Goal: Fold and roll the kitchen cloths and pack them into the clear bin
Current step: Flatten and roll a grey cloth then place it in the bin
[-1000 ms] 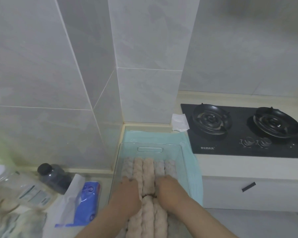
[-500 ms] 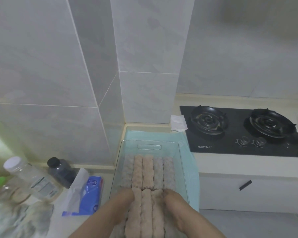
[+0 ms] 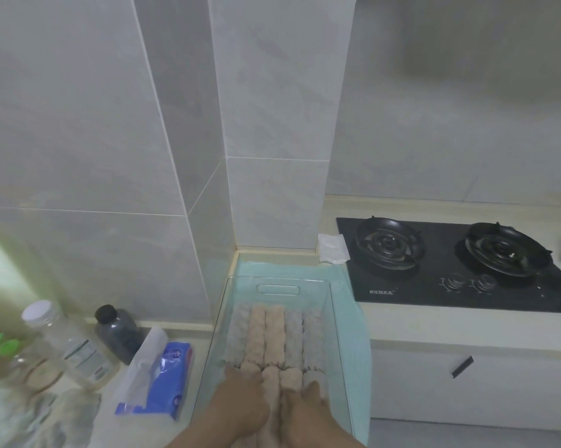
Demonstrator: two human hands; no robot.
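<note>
Inside clear bin (image 3: 336,331) — left hand (image 3: 244,399), right hand (image 3: 306,406) flat on rolled cloths (image 3: 272,334).

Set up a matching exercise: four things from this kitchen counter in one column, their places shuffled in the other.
Things:
1. rolled cloths
2. tissue pack
3. dark bottle
4. white rag

Places:
A. at the far left corner of the hob
B. standing behind the tissue pack, to its left
C. inside the bin
D. lying just left of the bin

Pairs: 1-C, 2-D, 3-B, 4-A
</note>
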